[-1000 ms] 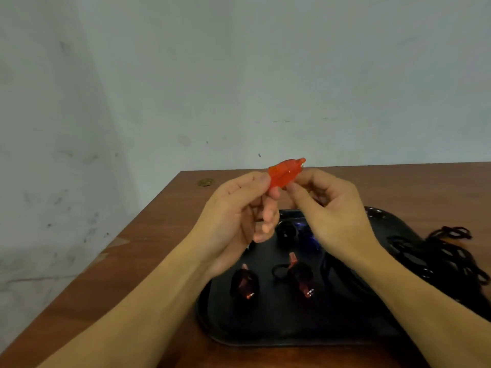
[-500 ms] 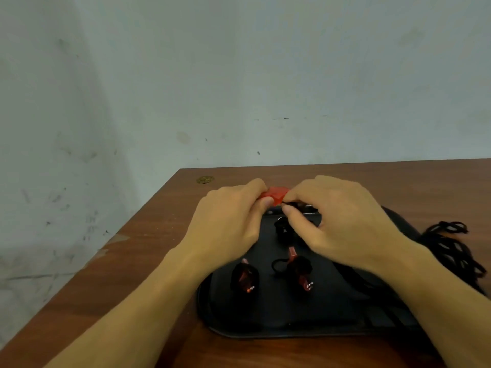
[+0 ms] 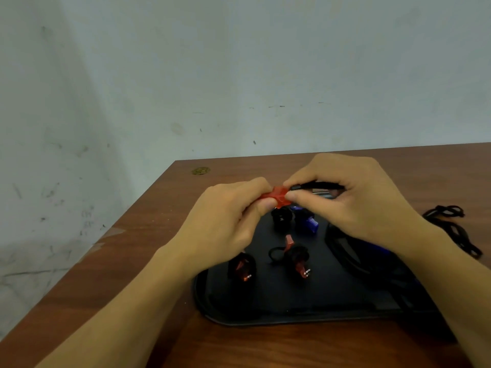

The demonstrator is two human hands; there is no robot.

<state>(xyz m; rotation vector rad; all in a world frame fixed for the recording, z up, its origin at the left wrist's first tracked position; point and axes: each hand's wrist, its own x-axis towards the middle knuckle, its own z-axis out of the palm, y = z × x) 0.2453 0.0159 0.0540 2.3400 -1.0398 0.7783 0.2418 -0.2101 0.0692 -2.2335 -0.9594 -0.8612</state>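
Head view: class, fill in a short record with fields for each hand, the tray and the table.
Left hand: pinches a red plastic piece
Right hand: pinches a black band at its end
Tray: black, holding two band-wrapped red pieces and a blue piece
Table: wooden, loose black bands right of tray

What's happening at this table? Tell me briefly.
A person works over a black tray on a wooden table. The left hand pinches a red plastic piece, and the right hand pinches a black band at its end. On the tray lie two red pieces with bands round them and a blue piece. Beside it lie loose black bands.
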